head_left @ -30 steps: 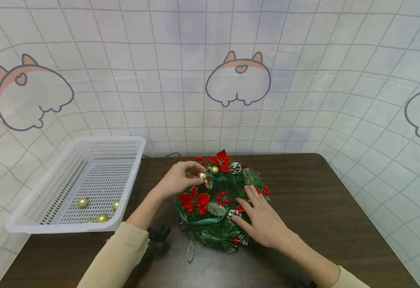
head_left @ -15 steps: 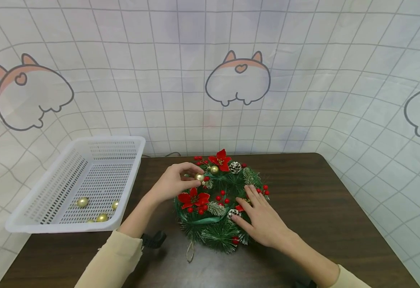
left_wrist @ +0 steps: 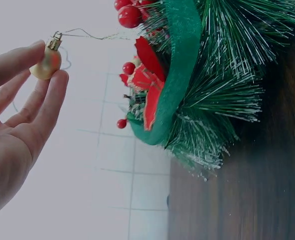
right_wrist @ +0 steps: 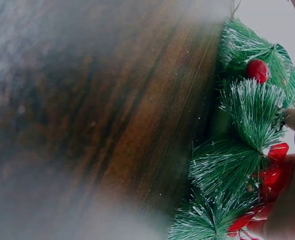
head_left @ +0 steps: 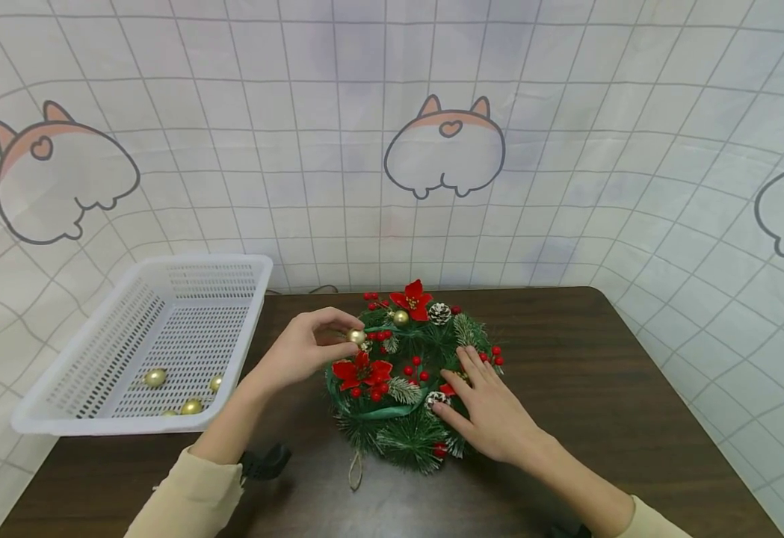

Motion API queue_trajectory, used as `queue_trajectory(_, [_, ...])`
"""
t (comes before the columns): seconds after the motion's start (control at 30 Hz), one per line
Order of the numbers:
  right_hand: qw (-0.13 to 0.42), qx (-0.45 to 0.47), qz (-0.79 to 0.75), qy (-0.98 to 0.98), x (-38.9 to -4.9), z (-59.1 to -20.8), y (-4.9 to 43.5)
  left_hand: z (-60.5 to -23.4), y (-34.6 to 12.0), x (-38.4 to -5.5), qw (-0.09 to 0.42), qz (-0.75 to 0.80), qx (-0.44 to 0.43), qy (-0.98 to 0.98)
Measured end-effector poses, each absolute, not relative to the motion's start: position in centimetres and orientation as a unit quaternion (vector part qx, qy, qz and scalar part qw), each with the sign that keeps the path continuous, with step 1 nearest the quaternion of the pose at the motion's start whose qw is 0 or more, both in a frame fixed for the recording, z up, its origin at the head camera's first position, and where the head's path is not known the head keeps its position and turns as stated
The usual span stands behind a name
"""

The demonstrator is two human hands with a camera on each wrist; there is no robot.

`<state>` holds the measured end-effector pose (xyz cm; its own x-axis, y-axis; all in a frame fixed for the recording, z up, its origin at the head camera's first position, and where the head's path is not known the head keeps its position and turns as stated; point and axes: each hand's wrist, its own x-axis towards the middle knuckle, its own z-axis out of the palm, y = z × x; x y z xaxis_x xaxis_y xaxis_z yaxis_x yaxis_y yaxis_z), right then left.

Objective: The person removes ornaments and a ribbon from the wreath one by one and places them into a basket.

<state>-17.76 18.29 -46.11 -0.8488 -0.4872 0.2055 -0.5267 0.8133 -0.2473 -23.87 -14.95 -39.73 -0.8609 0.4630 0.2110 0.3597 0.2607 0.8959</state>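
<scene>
in the head view, the left hand pinches a gold bauble between thumb and fingertips, with little gap between them, over the left side of a christmas wreath lying on the dark wood table. the right hand rests on the wreath's right side, fingers extended and apart, its thumb at a frosted pinecone. a second gold bauble sits at the wreath's far side, just left of a red poinsettia; on the left, a white plastic basket holds loose gold baubles. in the left wrist view, a thin string runs from the held bauble's cap towards the wreath, near a green ribbon. in the right wrist view, the right hand shows only partly, beside frosted sprigs and red petals; its grip cannot be told there
</scene>
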Motion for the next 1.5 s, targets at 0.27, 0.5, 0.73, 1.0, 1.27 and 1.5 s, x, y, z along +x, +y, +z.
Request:
queue_trajectory(0.27, [0.065,0.267,0.15,-0.95,-17.7,-46.1,18.2,-39.2,-16.6,-22.8,0.024,0.568,0.26,0.781])
queue_trajectory(0.5, [0.065,0.266,0.153,-0.95,-17.7,-46.1,18.2,-39.2,-18.4,-22.3,-0.013,0.569,0.262,0.78])
queue_trajectory(0.73, [0.065,0.265,0.155,-0.95,-17.7,-46.2,18.2,-39.1,-20.6,-21.6,-0.029,0.583,0.235,0.777])
queue_trajectory(1.0, [0.066,0.264,0.154,-0.95,-17.7,-46.2,18.2,-38.8,-23.1,-20.8,-0.066,0.588,0.204,0.78])
queue_trajectory(1.27, [0.064,0.263,0.151,-0.951,-17.7,-46.3,18.3,-38.6,-25.6,-20.4,-0.098,0.583,0.173,0.787])
queue_trajectory(1.5, [0.067,0.267,0.15,-0.95,-17.8,-46.3,18.2,-38.6,-27.3,-20.1,-0.127,0.598,0.168,0.773])
